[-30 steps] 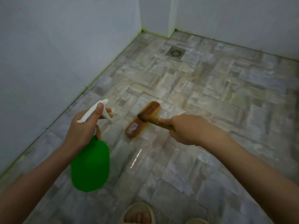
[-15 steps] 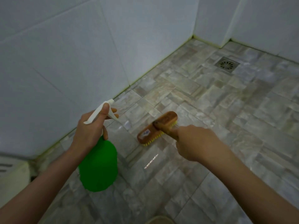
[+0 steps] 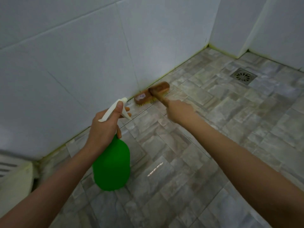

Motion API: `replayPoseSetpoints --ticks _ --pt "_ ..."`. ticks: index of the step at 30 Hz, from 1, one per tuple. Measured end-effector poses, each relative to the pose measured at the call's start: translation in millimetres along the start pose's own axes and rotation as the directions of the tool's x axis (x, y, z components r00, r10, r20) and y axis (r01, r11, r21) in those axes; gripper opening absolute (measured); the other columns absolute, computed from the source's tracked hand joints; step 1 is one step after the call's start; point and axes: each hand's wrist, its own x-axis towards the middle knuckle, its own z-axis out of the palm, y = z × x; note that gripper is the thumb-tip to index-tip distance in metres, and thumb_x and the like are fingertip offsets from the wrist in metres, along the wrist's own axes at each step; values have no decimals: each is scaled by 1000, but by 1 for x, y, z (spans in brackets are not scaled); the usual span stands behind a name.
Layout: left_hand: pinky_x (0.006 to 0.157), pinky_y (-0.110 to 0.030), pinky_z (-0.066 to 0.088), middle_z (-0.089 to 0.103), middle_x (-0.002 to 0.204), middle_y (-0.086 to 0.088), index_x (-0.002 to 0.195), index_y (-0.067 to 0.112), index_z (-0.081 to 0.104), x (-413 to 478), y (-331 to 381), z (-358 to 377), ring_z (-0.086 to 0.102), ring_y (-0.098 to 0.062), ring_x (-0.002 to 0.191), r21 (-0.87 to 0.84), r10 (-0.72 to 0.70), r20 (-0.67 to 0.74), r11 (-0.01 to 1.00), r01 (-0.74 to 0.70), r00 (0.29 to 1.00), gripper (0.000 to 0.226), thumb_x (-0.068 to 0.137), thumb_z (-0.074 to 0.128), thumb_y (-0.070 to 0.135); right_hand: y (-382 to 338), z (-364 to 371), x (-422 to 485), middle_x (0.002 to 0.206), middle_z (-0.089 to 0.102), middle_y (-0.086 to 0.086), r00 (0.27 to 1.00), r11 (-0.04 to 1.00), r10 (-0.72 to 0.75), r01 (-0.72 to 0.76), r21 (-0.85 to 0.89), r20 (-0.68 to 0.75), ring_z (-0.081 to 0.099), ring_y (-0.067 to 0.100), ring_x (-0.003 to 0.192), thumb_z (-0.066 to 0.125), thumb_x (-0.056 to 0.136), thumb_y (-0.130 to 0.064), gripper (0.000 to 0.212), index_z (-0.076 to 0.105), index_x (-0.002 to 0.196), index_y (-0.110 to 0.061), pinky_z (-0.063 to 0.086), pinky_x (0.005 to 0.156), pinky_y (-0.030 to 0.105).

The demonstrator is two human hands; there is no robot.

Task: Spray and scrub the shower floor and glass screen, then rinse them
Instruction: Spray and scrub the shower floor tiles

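wooden brush at the wall's foot

wooden scrub brush [image 3: 151, 94] lies bristles-down on the stone-look shower floor [image 3: 213, 129], touching the base of the white tiled wall [image 3: 82, 63]. right hand [image 3: 180, 111], at five o'clock of it, wraps the handle. left hand [image 3: 105, 127] at nine o'clock grips the green spray bottle [image 3: 111, 165] by its neck, fingers on the trigger. drain [image 3: 243, 76] at two o'clock.

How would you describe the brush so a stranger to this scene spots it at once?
Follow the white tiled wall on the left down to where it meets the grey floor. The brush sits at that seam, its handle held by the right hand. It is the only brown wooden thing, with yellow bristles; the bottle nearby is green.
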Motion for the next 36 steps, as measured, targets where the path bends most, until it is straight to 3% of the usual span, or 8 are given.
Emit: replayPoseSetpoints --ticks 4,10,16,18,21,27,33,36 --pt "57 -38 51 77 99 7 91 39 76 10 6 11 70 -43 73 -11 8 -6 1000 -8 1000 40 89 48 68 24 -23 14 97 50 8 997 998 20 -15 -55 74 48 18 58 34 90 -3 74 18 147 -48 46 57 34" --pt "58 -42 51 78 97 5 85 52 74 24 15 27 70 -44 79 -43 23 14 999 -22 1000 31 87 48 69 48 -28 21 92 54 5 994 994 111 -111 -2 4 54 18 62 38 94 -12 48 43 139 -26 49 60 35" --pt "54 -35 49 78 96 6 83 44 76 34 22 45 69 -44 69 -71 12 45 997 -9 999 38 86 48 70 68 -40 13 126 53 12 987 986 150 -145 -79 65 50 21 65 37 92 -7 70 19 149 -44 48 66 36" --pt "54 -38 49 78 96 5 86 38 76 41 24 51 68 -43 65 -81 12 51 997 -8 999 42 86 47 70 76 -36 15 113 54 8 986 983 164 -160 -84 32 45 18 58 36 91 -8 74 13 147 -50 45 62 34" --pt "54 -41 50 78 91 0 87 28 77 50 28 62 66 -40 60 -77 11 79 997 -5 997 50 88 48 68 94 -29 44 84 48 4 980 983 182 -184 -20 -84 42 17 57 38 94 -10 63 24 147 -41 38 58 32" --pt "53 -36 49 78 93 5 89 32 76 80 34 87 58 -32 45 -115 18 99 993 -6 995 44 89 47 65 109 -68 59 89 51 5 946 940 324 -320 -122 16 49 20 63 43 92 -13 44 49 135 -25 45 67 35" --pt "55 -42 52 76 88 -13 88 40 77 110 40 112 64 -36 55 -144 38 113 989 -22 993 41 88 47 69 148 -71 119 111 57 18 950 954 299 -295 51 -89 54 26 72 38 89 -3 83 4 148 -49 52 67 38" --pt "54 -35 48 78 89 -1 88 38 75 119 44 123 57 -25 42 -152 43 113 988 -25 993 39 91 46 64 148 -97 126 79 57 10 906 909 417 -413 65 -73 55 21 60 42 93 -6 32 49 125 -8 49 60 34"
